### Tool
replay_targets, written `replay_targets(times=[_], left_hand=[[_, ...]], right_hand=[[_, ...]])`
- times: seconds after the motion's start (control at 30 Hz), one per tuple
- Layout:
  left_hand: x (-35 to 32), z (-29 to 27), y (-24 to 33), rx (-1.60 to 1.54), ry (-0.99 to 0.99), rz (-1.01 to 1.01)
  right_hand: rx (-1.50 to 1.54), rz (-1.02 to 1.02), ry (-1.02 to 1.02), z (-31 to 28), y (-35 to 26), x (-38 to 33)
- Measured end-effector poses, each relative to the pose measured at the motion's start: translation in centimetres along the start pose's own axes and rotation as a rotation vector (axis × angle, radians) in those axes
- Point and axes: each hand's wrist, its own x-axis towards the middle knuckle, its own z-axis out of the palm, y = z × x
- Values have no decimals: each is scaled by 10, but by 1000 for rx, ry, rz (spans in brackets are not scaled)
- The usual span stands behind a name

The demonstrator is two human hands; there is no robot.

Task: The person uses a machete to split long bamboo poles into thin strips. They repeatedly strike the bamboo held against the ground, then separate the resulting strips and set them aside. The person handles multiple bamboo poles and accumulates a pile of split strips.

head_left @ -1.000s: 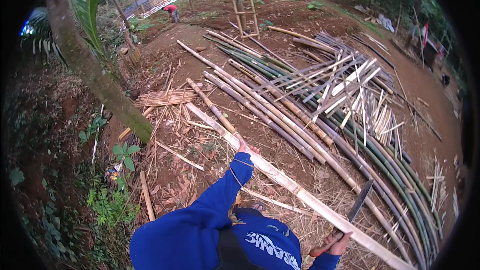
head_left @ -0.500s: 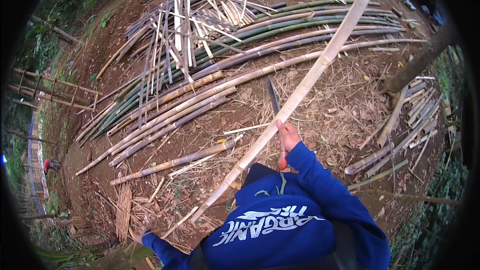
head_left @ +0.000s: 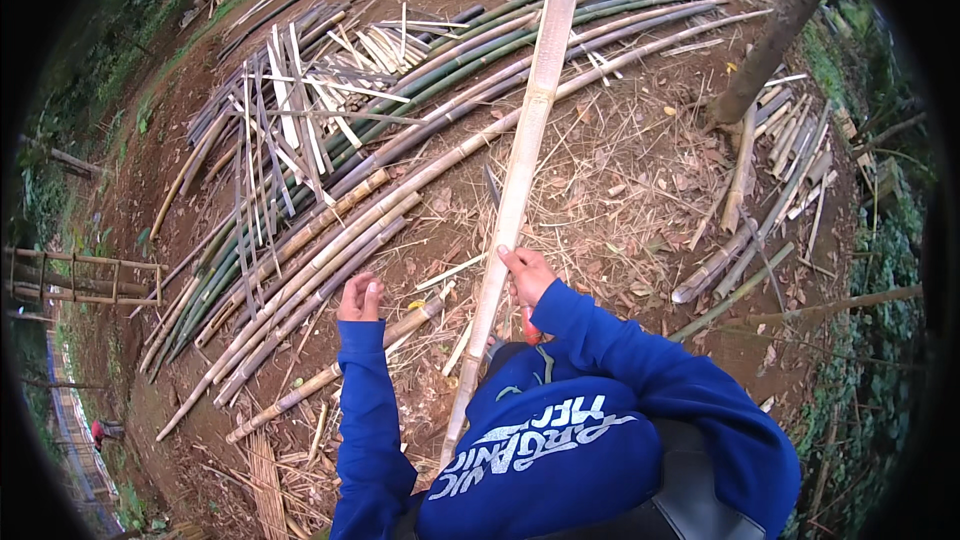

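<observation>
A long, pale split bamboo strip (head_left: 530, 125) slants across the middle of the view, from beside my blue sweater up past the top edge. My right hand (head_left: 527, 275) is closed on it at about mid-length. The same hand also grips a machete; its red-orange handle (head_left: 530, 325) shows below the hand. Most of the dark blade (head_left: 491, 185) is hidden behind the strip. To the left, my left hand (head_left: 360, 298) is raised over the bamboo poles with nothing in it, its fingers loosely bent and apart. A short bamboo pole (head_left: 335, 370) lies on the ground below it.
Long green and brown bamboo poles (head_left: 440, 155) lie across the ground ahead, with split strips (head_left: 290, 105) piled on them. A tree trunk (head_left: 770, 40) rises at right beside stacked bamboo pieces (head_left: 800, 140). Thin sticks (head_left: 265, 480) lie at lower left. Shavings and dry leaves litter the soil.
My left hand has come up from the low left, near the thin sticks, to over the poles. The strip in my right hand has swung more upright. The view has shifted.
</observation>
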Motion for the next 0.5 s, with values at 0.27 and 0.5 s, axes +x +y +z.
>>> replay_targets(times=[0.27, 0.5], left_hand=[[-50, 108, 24, 135, -397, -5], [-69, 112, 31, -190, -398, -50]], right_hand=[[151, -22, 54, 18, -25, -14], [215, -165, -132, 4, -36, -38]])
